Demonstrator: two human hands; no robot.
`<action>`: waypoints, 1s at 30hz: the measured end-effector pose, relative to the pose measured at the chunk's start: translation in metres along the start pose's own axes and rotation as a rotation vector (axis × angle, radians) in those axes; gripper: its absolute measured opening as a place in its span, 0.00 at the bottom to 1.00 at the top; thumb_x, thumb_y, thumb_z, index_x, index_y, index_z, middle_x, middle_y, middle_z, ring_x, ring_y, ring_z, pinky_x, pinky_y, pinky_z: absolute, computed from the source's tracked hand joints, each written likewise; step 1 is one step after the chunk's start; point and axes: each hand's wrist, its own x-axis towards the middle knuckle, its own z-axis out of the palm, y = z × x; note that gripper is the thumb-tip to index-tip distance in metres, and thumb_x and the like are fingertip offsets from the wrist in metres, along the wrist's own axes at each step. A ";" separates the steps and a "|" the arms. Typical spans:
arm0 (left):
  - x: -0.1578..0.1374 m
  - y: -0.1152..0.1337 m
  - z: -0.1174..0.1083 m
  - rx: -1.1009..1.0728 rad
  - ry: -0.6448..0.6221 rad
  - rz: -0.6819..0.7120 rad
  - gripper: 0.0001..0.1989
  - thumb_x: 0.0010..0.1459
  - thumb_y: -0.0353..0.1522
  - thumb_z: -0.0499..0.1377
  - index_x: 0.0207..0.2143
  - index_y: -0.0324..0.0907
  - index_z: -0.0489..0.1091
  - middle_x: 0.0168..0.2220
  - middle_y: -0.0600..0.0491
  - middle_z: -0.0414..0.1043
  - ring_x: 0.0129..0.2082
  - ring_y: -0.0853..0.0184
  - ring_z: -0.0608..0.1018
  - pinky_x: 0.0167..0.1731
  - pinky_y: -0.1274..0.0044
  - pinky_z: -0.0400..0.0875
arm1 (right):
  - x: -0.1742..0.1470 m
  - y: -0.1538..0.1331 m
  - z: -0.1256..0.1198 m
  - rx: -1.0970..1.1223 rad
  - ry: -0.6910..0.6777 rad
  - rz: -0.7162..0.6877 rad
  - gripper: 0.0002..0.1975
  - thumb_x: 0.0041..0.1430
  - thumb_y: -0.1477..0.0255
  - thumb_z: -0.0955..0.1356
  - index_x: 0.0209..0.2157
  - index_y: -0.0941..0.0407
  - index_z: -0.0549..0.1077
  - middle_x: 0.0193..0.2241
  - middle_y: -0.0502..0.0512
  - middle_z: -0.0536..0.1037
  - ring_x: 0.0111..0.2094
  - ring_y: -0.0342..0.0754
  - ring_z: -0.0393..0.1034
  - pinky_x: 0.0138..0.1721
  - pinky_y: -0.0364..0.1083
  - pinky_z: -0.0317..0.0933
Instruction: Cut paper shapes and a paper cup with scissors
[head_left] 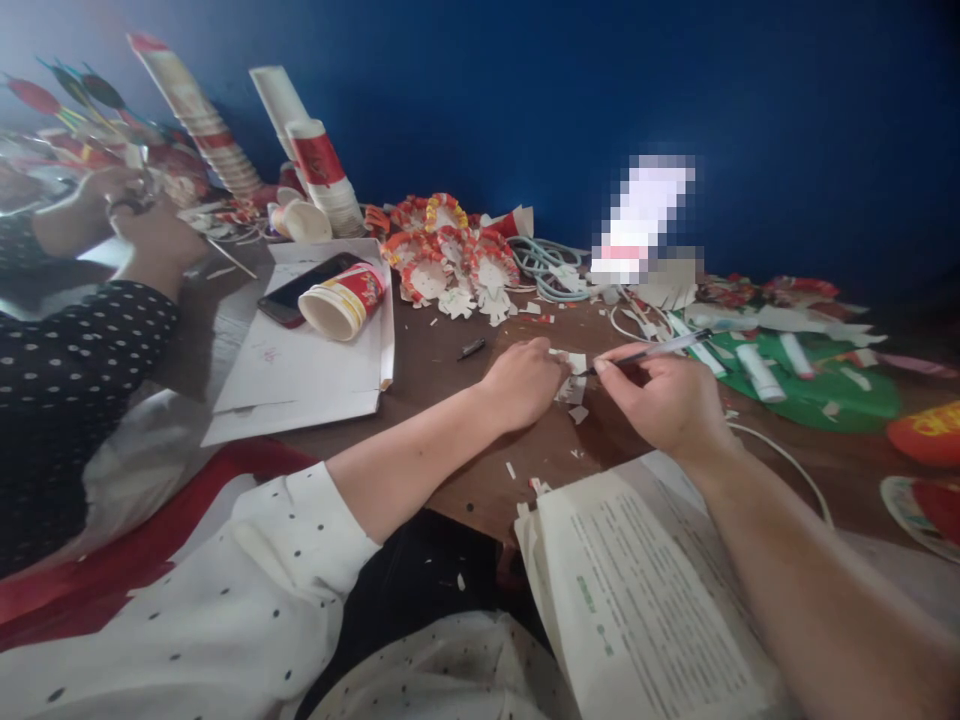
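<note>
My right hand (667, 395) is closed around a slim pen (664, 347), gripped like a writing tool with its tip pointing left. Below that tip lies a small white paper piece (576, 364), with more scraps touching or close by. My left hand (527, 383) rests on the brown table with its fingers curled at the left edge of this paper, holding it down; its fingertips are mostly hidden. A black pen cap (471, 349) lies left of my left hand.
A white box lid (300, 375) carries a phone (322, 285) and a paper cup (341, 303). Cut-cup flowers (450, 255), cables and a lit, blurred screen (645, 215) line the wall. Printed sheets (637, 580) hang over the near edge. Another person's hands (150, 220) hold scissors at left.
</note>
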 end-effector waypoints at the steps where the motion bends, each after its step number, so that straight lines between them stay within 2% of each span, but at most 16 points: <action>1: 0.000 0.000 0.000 -0.005 -0.006 -0.003 0.17 0.66 0.28 0.46 0.49 0.36 0.70 0.41 0.43 0.75 0.48 0.59 0.72 0.42 0.73 0.65 | 0.000 0.000 0.000 0.000 0.008 -0.005 0.08 0.57 0.69 0.67 0.29 0.55 0.78 0.32 0.54 0.83 0.34 0.51 0.78 0.37 0.46 0.69; 9: 0.000 0.002 -0.003 -0.007 -0.021 -0.006 0.18 0.65 0.27 0.45 0.51 0.32 0.68 0.42 0.41 0.75 0.49 0.59 0.71 0.42 0.73 0.65 | 0.000 -0.003 -0.001 -0.010 0.060 -0.016 0.08 0.58 0.70 0.67 0.28 0.54 0.78 0.32 0.53 0.83 0.34 0.51 0.78 0.37 0.45 0.68; 13: 0.000 0.001 -0.002 -0.015 -0.019 0.003 0.17 0.64 0.26 0.46 0.50 0.32 0.69 0.42 0.41 0.75 0.49 0.59 0.71 0.42 0.72 0.66 | -0.001 -0.005 -0.003 -0.016 0.106 0.003 0.08 0.58 0.69 0.67 0.32 0.55 0.79 0.31 0.54 0.82 0.33 0.50 0.77 0.37 0.45 0.68; 20: -0.001 0.000 -0.003 -0.035 -0.031 -0.002 0.17 0.64 0.26 0.46 0.49 0.34 0.70 0.43 0.42 0.74 0.48 0.59 0.71 0.43 0.73 0.66 | 0.000 -0.002 0.006 -0.018 0.024 -0.029 0.09 0.59 0.69 0.66 0.31 0.55 0.78 0.33 0.55 0.83 0.35 0.52 0.78 0.38 0.47 0.68; 30: -0.002 0.002 -0.006 -0.059 -0.048 -0.031 0.17 0.63 0.25 0.46 0.47 0.35 0.71 0.43 0.42 0.73 0.48 0.59 0.72 0.45 0.72 0.66 | 0.000 0.003 0.014 -0.043 -0.013 -0.008 0.09 0.58 0.68 0.67 0.33 0.55 0.78 0.33 0.56 0.83 0.35 0.53 0.78 0.38 0.48 0.68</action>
